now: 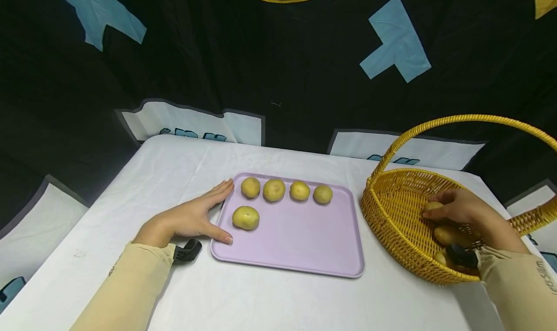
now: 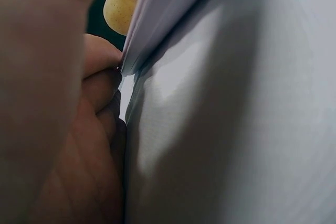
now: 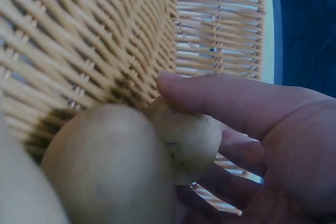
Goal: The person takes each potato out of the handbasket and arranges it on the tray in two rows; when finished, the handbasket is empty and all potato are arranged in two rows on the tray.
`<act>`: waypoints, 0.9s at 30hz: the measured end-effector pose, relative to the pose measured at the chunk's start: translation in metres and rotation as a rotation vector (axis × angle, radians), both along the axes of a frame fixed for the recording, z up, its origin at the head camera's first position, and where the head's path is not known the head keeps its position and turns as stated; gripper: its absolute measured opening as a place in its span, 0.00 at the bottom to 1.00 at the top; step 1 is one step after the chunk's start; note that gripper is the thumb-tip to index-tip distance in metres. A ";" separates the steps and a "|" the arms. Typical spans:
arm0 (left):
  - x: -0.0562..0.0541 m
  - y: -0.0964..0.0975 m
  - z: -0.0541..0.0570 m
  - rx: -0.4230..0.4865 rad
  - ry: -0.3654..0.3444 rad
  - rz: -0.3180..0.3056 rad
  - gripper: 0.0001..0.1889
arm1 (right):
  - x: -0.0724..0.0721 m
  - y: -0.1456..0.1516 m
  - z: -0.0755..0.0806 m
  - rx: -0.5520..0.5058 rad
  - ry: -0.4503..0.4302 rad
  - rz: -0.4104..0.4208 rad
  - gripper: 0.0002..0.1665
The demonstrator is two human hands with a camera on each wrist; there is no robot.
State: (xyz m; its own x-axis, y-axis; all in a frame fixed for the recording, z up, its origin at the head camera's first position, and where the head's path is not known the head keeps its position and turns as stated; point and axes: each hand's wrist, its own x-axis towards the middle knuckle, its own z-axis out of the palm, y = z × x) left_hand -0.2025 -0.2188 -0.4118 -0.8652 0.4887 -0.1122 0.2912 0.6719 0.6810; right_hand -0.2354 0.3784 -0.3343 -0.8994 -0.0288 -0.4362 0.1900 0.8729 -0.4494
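Note:
My left hand rests at the left edge of a lilac tray, its fingers spread along the rim and the thumb over the near corner. Several potatoes line the tray's far side; one more potato lies in front of them, near the left thumb. On the right, my right hand reaches into a yellow wicker basket. Between thumb and fingers it grips a potato, partly hidden by the hand. A larger potato sits beside it in the basket, with others around it.
The basket's tall arched handle rises above the right forearm. A white cloth covers the table under tray and basket. Behind the table hangs a black cloth with light blue shapes.

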 end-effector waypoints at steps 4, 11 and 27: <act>0.000 0.000 0.000 -0.001 -0.002 0.000 0.71 | 0.000 -0.005 0.004 -0.021 0.011 -0.004 0.42; -0.001 0.000 0.001 0.007 0.013 -0.008 0.70 | 0.004 -0.013 0.009 -0.048 0.044 -0.011 0.43; 0.001 -0.001 0.002 0.016 0.031 -0.021 0.69 | 0.020 -0.042 0.023 -0.097 0.175 0.002 0.48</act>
State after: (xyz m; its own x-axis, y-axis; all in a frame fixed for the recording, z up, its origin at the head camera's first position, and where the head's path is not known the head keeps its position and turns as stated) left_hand -0.2018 -0.2194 -0.4102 -0.8578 0.5082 -0.0774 0.3262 0.6546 0.6820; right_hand -0.2152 0.3363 -0.3108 -0.9610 -0.0648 -0.2688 0.1002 0.8244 -0.5570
